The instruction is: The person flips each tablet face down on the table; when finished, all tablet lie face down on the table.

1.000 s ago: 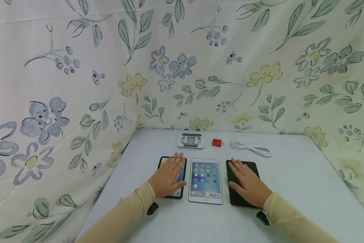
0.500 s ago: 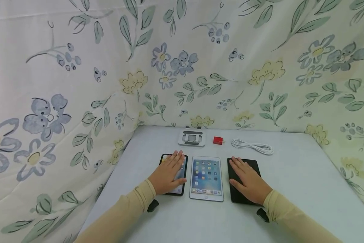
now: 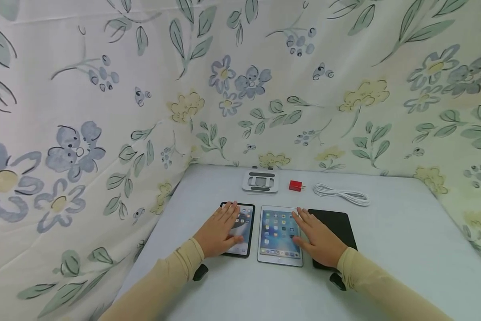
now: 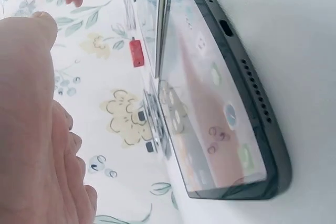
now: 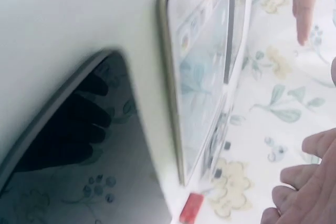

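Note:
Three tablets lie in a row. My left hand [image 3: 220,232] is held flat above the left, dark-framed tablet [image 3: 245,229], and a gap between palm and screen shows in the left wrist view. Beside it lies a white tablet [image 3: 278,229] with its screen lit. My right hand [image 3: 319,240], fingers straight, hovers over the right edge of the white tablet and the left part of the black tablet [image 3: 338,225]. The right wrist view shows that hand [image 5: 310,187] apart from the dark, reflective surface of the black tablet [image 5: 121,166]. Neither hand holds anything.
Behind the tablets are a white-and-grey stand [image 3: 260,182], a red plug adapter [image 3: 296,185] and a bundled white cable [image 3: 342,194]. They lie on a white-covered table [image 3: 400,232]. A floral cloth [image 3: 240,133] hangs behind and to the left.
My right hand has moved left, from over the black tablet to partly over the white one. Relative to its tablet, my left hand has drifted slightly left. The head view has turned a little.

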A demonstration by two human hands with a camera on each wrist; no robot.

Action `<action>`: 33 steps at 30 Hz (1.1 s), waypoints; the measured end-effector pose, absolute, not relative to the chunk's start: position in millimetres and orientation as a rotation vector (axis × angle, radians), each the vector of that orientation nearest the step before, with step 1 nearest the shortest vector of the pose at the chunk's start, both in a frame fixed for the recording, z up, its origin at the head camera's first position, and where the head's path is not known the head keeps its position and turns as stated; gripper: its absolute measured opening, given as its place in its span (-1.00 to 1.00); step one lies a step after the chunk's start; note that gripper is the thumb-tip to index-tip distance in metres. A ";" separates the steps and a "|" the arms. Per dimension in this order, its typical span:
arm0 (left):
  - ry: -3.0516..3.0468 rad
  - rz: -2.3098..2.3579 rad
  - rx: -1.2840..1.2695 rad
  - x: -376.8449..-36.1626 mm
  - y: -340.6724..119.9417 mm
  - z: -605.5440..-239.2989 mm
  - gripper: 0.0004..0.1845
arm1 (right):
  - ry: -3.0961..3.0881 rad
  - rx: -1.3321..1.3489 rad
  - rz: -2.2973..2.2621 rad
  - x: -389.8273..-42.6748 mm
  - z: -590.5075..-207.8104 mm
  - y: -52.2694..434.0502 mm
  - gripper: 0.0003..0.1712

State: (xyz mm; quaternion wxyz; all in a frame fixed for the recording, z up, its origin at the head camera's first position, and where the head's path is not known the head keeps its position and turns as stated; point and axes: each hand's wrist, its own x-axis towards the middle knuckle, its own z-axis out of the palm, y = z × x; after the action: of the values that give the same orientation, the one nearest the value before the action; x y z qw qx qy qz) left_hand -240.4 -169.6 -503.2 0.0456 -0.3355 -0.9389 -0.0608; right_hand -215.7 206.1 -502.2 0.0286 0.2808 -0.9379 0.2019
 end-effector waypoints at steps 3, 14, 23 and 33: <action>-2.899 -0.185 -1.000 -238.9 -177.2 -505.3 0.00 | -2.901 0.899 0.643 -219.9 -504.4 193.9 -0.13; -2.980 -0.192 -0.900 -235.6 -203.8 -510.7 -0.02 | -2.924 1.034 0.689 -235.9 -512.5 144.8 -0.08; -3.021 -0.164 -0.847 -231.7 -220.5 -522.3 -0.02 | -2.972 1.068 0.677 -241.0 -520.8 112.9 -0.07; -3.059 -0.109 -0.820 -225.1 -235.7 -528.9 0.01 | -2.986 1.121 0.616 -248.2 -533.8 92.1 -0.05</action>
State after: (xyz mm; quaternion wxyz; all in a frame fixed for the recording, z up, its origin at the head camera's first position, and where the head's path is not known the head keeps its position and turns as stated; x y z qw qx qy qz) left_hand -225.1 -235.7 -528.9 -0.0136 -0.2586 -0.9653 -0.0345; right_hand -248.2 92.1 -533.8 -0.0533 0.3445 -0.9179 0.1895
